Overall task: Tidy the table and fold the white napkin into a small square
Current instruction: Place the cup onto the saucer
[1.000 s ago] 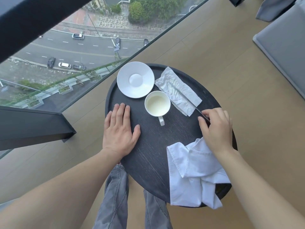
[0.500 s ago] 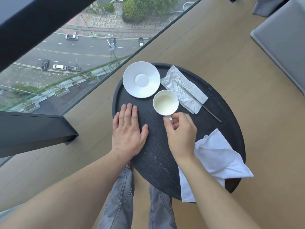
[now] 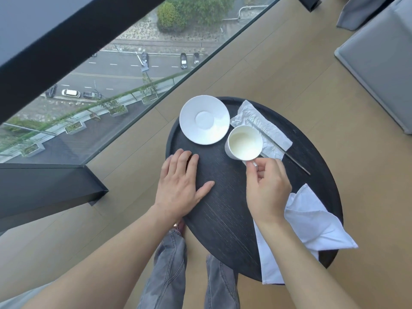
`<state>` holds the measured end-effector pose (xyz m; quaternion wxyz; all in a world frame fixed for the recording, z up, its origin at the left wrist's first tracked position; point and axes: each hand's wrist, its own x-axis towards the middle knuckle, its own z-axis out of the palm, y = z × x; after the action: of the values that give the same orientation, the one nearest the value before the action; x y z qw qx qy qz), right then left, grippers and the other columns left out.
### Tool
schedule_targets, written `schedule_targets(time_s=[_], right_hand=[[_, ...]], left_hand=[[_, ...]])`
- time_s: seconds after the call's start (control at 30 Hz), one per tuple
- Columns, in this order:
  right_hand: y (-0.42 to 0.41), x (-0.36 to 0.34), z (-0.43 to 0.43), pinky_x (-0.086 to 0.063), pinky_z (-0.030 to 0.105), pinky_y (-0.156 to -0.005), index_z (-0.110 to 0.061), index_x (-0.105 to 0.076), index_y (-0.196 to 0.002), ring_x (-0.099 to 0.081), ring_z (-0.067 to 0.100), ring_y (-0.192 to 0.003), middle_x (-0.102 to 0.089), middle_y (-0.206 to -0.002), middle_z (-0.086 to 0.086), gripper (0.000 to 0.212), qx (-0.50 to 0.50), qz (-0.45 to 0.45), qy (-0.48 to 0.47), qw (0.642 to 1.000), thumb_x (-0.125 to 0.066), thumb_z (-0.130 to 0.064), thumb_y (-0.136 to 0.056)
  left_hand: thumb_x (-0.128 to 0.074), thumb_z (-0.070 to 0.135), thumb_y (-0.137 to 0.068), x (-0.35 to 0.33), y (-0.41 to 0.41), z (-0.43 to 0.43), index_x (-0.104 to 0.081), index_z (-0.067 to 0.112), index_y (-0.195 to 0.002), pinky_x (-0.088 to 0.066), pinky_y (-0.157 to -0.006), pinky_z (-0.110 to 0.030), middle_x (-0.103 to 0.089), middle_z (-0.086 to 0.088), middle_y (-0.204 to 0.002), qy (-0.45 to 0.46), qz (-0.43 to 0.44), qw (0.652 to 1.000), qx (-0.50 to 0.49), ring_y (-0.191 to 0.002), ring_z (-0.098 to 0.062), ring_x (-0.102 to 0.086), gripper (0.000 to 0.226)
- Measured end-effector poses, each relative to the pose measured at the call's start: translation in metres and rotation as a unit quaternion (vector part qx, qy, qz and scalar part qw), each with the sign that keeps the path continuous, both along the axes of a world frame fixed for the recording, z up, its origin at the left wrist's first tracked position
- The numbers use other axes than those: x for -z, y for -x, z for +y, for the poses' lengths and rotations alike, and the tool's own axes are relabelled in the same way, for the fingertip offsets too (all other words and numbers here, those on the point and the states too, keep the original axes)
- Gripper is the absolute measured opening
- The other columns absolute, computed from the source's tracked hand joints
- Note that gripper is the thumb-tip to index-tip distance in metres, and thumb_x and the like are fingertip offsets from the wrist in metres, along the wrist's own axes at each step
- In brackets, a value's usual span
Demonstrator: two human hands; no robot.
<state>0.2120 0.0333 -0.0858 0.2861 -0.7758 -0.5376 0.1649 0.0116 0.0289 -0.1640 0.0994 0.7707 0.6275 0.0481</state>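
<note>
Grip: right hand pinches the cup by its handle; left hand lies flat, fingers spread.
Napkin: white napkin rumpled at the bench near edge, overhanging.
Beside: saucer, paper wrapper under a metal rod.

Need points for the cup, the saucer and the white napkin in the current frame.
cup [image 3: 244, 142], head view, on the pale inside of the bowl.
saucer [image 3: 204, 120], head view, on the round centre well.
white napkin [image 3: 312, 221], head view, on the top fold, right of the wrist.
</note>
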Motion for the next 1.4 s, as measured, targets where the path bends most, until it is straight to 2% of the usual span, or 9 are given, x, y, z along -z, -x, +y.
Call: schedule_targets(time_s=[0.13,0.27,0.5,0.7,0.9,1.1,1.2,1.27,1.4], right_hand=[[0.011,-0.007,0.022,-0.047,0.029,-0.061,-0.008,-0.067,-0.09,-0.06,0.015,-0.069,-0.063,-0.087,0.001,0.01,-0.017,-0.005,-0.029,0.999,-0.071,-0.016,-0.093],[0.028,-0.006,0.051,-0.047,0.033,-0.062,-0.006,-0.067,-0.089,-0.06,0.018,-0.07,-0.064,-0.086,0.004,0.012,-0.042,0.001,-0.042,0.998,-0.07,-0.016,-0.094],[0.049,0.006,0.077,-0.051,0.042,-0.06,-0.002,-0.067,-0.091,-0.063,0.023,-0.072,-0.065,-0.09,0.007,0.012,-0.084,-0.003,-0.041,0.996,-0.069,-0.013,-0.093],[0.056,0.013,0.078,-0.051,0.042,-0.058,-0.002,-0.066,-0.089,-0.064,0.026,-0.071,-0.065,-0.088,0.008,0.011,-0.106,-0.019,-0.034,0.994,-0.071,-0.011,-0.091],[0.056,0.016,0.077,-0.051,0.041,-0.056,-0.003,-0.066,-0.088,-0.063,0.024,-0.069,-0.064,-0.087,0.007,0.011,-0.102,-0.024,-0.039,0.994,-0.072,-0.011,-0.091],[0.053,0.018,0.077,-0.054,0.045,-0.058,-0.004,-0.065,-0.087,-0.063,0.024,-0.069,-0.064,-0.087,0.006,0.015,-0.107,0.001,-0.031,0.994,-0.073,-0.016,-0.091],[0.047,0.017,0.077,-0.056,0.044,-0.062,-0.007,-0.066,-0.093,-0.063,0.017,-0.069,-0.063,-0.09,0.002,0.018,-0.123,0.053,-0.013,0.991,-0.074,-0.023,-0.091],[0.042,0.015,0.074,-0.058,0.041,-0.064,-0.01,-0.066,-0.104,-0.065,0.012,-0.069,-0.062,-0.098,0.0,0.024,-0.138,0.079,0.006,0.987,-0.076,-0.027,-0.09],[0.023,0.008,0.05,-0.058,0.039,-0.068,-0.015,-0.064,-0.118,-0.065,0.008,-0.069,-0.06,-0.107,-0.002,0.031,-0.13,0.064,0.023,0.989,-0.074,-0.029,-0.091]], left_hand=[[-0.054,0.072,-0.092,0.005,0.002,0.004,-0.048,0.003,-0.151,-0.026,-0.126,-0.051,-0.051,-0.016,-0.152,-0.003,-0.023,1.0,0.003,-0.15,-0.036,-0.038,0.091],[-0.055,0.072,-0.092,0.007,0.003,0.004,-0.043,0.002,-0.154,-0.022,-0.128,-0.049,-0.048,-0.016,-0.155,-0.002,-0.037,0.999,0.005,-0.153,-0.033,-0.035,0.095],[-0.061,0.071,-0.089,0.01,0.003,0.004,-0.048,0.001,-0.152,-0.025,-0.126,-0.049,-0.052,-0.015,-0.152,-0.02,-0.054,0.998,-0.002,-0.151,-0.033,-0.037,0.094],[-0.063,0.069,-0.088,0.013,0.002,0.004,-0.052,0.001,-0.149,-0.03,-0.124,-0.051,-0.055,-0.015,-0.15,-0.032,-0.07,0.997,-0.009,-0.15,-0.033,-0.039,0.093],[-0.062,0.07,-0.089,0.015,0.002,0.006,-0.051,0.001,-0.15,-0.028,-0.125,-0.049,-0.055,-0.015,-0.151,-0.028,-0.074,0.997,-0.009,-0.151,-0.032,-0.039,0.092],[-0.062,0.07,-0.088,0.013,0.001,0.004,-0.052,0.001,-0.15,-0.028,-0.125,-0.049,-0.056,-0.015,-0.15,-0.03,-0.075,0.997,-0.007,-0.15,-0.032,-0.039,0.093],[-0.06,0.071,-0.089,0.011,0.002,0.005,-0.049,0.002,-0.151,-0.026,-0.126,-0.049,-0.054,-0.015,-0.151,-0.02,-0.072,0.997,-0.003,-0.151,-0.032,-0.037,0.093],[-0.058,0.072,-0.09,0.01,0.002,0.005,-0.047,0.003,-0.153,-0.023,-0.127,-0.047,-0.052,-0.014,-0.153,-0.007,-0.068,0.998,-0.001,-0.152,-0.031,-0.035,0.094],[-0.055,0.072,-0.091,0.004,0.002,0.006,-0.043,0.004,-0.155,-0.019,-0.129,-0.047,-0.049,-0.014,-0.155,0.019,-0.058,0.998,0.005,-0.154,-0.032,-0.034,0.094]])
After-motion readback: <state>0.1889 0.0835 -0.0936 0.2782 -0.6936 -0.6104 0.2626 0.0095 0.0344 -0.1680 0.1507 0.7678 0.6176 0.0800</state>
